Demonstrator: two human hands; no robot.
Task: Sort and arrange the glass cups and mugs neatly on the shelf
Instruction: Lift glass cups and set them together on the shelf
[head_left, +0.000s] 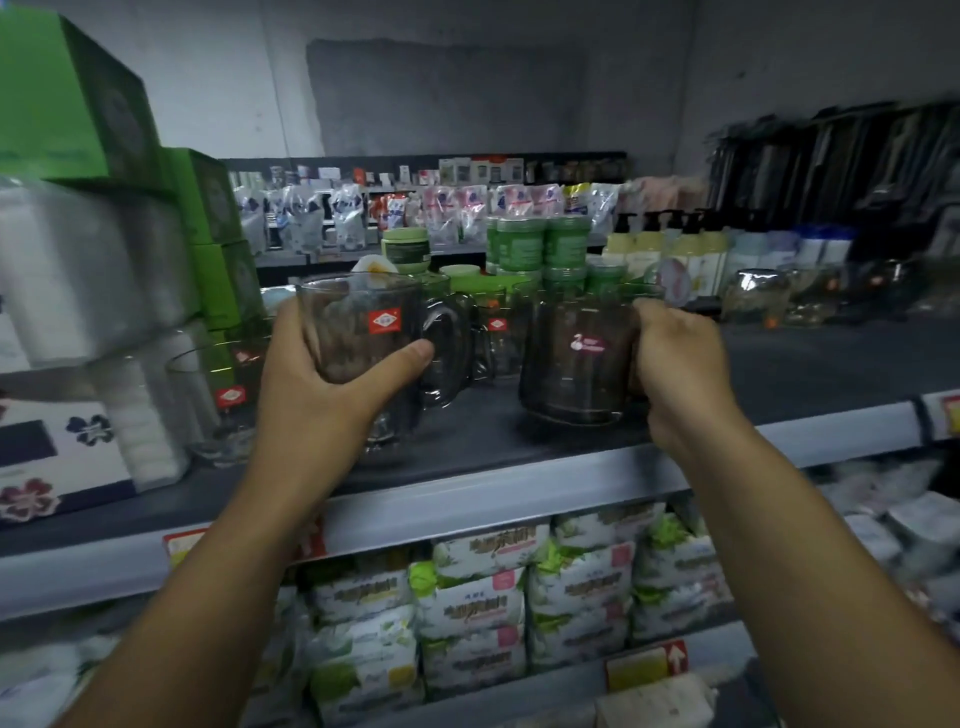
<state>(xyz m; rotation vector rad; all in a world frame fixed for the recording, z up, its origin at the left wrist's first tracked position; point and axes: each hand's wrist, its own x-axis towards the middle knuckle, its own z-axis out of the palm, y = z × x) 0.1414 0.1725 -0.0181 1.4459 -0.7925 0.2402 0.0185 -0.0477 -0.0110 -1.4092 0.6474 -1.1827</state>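
Shop shelf (519, 499) with a dark board and grey front edge carries glassware. The left hand (311, 395) is clamped round a clear mug (363, 332), thumb across its front below a red diamond label (385, 320) too blurred to read, raised above the board. Beside it, the right hand (680, 374) grips a second mug (576, 364) from the right; it bears a pink swan sticker (587, 344). Both forearms reach forward and upward.
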